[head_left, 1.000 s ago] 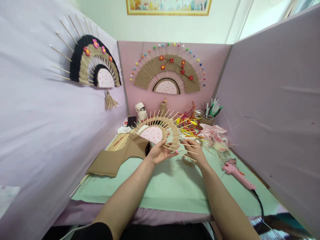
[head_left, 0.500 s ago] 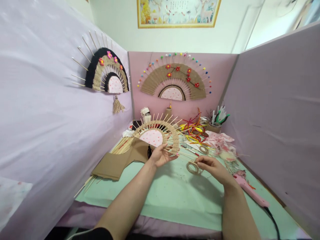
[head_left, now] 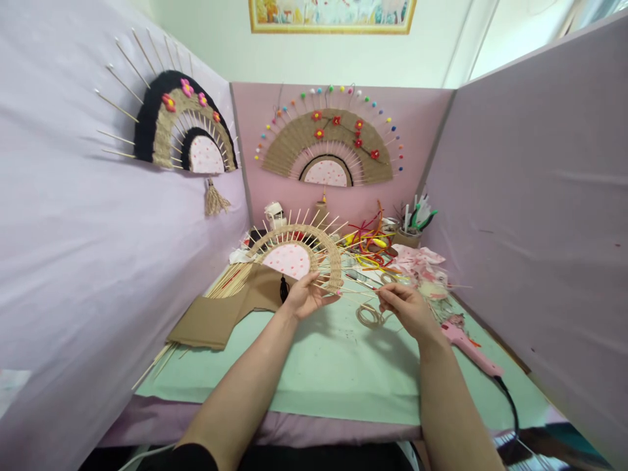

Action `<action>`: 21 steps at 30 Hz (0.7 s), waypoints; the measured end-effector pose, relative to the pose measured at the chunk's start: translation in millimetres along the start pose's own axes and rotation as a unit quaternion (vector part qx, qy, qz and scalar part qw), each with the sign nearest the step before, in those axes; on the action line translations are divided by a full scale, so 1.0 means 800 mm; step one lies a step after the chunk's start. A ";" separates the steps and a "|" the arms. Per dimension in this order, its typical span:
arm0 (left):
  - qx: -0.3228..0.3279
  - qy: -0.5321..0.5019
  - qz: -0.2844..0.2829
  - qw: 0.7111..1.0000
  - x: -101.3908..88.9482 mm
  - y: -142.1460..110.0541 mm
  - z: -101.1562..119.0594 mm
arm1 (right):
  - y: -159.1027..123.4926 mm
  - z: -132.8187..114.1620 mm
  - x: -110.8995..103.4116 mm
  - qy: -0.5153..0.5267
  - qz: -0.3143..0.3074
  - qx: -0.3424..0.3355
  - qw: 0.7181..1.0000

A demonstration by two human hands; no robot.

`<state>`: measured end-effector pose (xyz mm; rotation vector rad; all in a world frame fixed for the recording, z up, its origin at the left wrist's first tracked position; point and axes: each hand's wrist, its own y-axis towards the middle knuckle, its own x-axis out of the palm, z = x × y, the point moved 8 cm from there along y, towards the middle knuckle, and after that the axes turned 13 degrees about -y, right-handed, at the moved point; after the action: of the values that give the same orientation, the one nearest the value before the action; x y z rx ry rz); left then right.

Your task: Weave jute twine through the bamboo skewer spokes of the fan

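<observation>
My left hand (head_left: 308, 297) grips a half-round fan of thin sticks by its lower right end. Woven twine forms the fan's outer band (head_left: 335, 260), and a pink dotted half circle (head_left: 288, 259) fills its middle. A black tassel (head_left: 284, 289) hangs below that. To the right, my right hand (head_left: 405, 309) pinches a strand of twine (head_left: 362, 294) that stretches from the fan's end. Below these fingers is a loose coil of twine (head_left: 367, 316); whether it rests on the table I cannot tell.
Cardboard (head_left: 201, 322) and a bundle of sticks (head_left: 228, 281) lie at left. A pink glue gun (head_left: 471, 350) with a black cord lies at right. Behind are coloured pipe cleaners (head_left: 375, 243) and a pot of tools (head_left: 408, 237). Two finished fans (head_left: 338, 140) hang on the partitions.
My right hand has risen slightly, with the strand still pinched. My left hand keeps the fan in nearly the same place. The whole view has shifted a little.
</observation>
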<state>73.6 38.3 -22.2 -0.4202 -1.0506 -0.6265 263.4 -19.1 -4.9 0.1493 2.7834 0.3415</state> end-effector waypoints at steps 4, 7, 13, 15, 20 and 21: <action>-0.040 0.022 -0.026 0.999 0.008 -0.004 -0.011 | 0.004 -0.001 0.012 -0.039 -0.010 0.019 0.999; -0.086 0.035 -0.047 0.995 0.013 -0.008 -0.029 | 0.006 -0.010 0.021 -0.061 0.006 0.012 0.998; -0.130 0.032 -0.082 0.988 0.017 -0.009 -0.066 | 0.008 -0.022 0.021 -0.086 0.098 0.000 0.991; -0.128 0.020 -0.078 0.988 0.016 -0.008 -0.070 | 0.009 -0.022 0.022 -0.084 0.096 -0.010 0.992; -0.148 0.022 -0.088 0.985 0.023 -0.013 -0.074 | 0.010 -0.015 0.011 -0.084 0.127 -0.025 0.988; -0.153 0.027 -0.095 0.983 0.026 -0.014 -0.075 | 0.010 -0.015 0.009 -0.086 0.132 -0.031 0.987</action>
<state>113.1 -11.8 -29.9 -0.5712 -0.9500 -0.9722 253.3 -12.8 5.6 0.5095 2.5804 0.4547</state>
